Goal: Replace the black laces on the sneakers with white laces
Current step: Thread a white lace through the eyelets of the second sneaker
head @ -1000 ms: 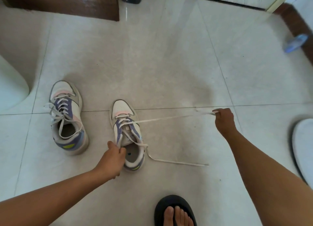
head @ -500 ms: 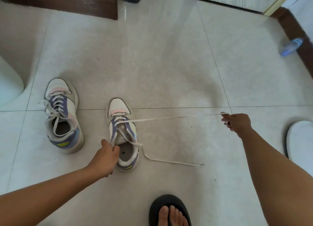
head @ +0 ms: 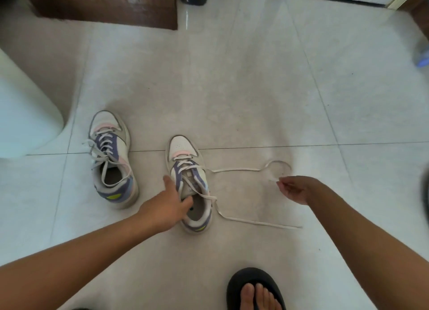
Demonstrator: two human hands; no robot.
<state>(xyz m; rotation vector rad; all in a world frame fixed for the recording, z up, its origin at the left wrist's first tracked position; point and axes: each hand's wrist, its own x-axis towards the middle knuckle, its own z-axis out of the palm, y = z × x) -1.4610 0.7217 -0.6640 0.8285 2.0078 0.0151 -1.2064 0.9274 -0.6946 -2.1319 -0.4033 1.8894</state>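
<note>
Two white, purple and pink sneakers stand on the tiled floor. The left sneaker (head: 111, 156) is fully laced with a white lace. The right sneaker (head: 189, 182) is partly laced with a white lace (head: 241, 169). My left hand (head: 168, 205) grips that sneaker's left collar, fingers inside the opening. My right hand (head: 297, 189) pinches one lace end, which curls in a slack loop to the right of the shoe. The other lace end (head: 262, 222) lies loose on the floor. No black lace is in view.
A foot in a black slipper (head: 255, 288) stands at the bottom. A white rounded object (head: 25, 119) sits at the left edge, a dark wooden cabinet (head: 104, 5) at the back, a blue object (head: 421, 56) at the right edge.
My right hand came back toward the shoe, so the lace it had pulled taut now hangs slack in a loop. My left hand shifted its grip further into the shoe's opening.
</note>
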